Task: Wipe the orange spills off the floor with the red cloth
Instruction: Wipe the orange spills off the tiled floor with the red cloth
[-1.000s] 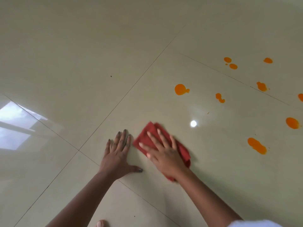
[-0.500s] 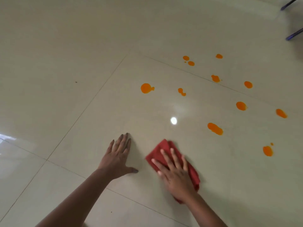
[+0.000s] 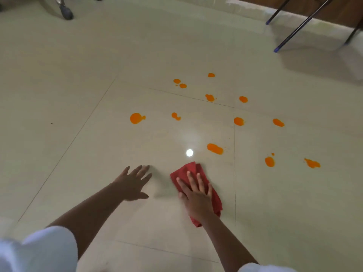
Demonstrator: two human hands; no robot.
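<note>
The red cloth (image 3: pixel 188 170) lies crumpled on the glossy cream floor tiles, pressed flat under my right hand (image 3: pixel 195 195), whose fingers are spread on top of it. My left hand (image 3: pixel 132 183) is open with spread fingers just to the left of the cloth, holding nothing. Several orange spills dot the floor ahead: the nearest spill (image 3: pixel 215 148) sits just beyond the cloth to the right, a large round spill (image 3: pixel 136 118) lies farther left, and others (image 3: pixel 269 161) scatter to the right and back.
Dark thin furniture legs with blue feet (image 3: pixel 278 48) stand at the far right by the wall. A dark rubber-tipped leg (image 3: pixel 66 11) stands at the far left. A bright light reflection (image 3: pixel 189 152) shines just ahead of the cloth.
The view has tilted up and shows more floor and furniture legs. My right hand has slid the cloth to the right, toward the spills. My left hand has lifted and looks blurred.
</note>
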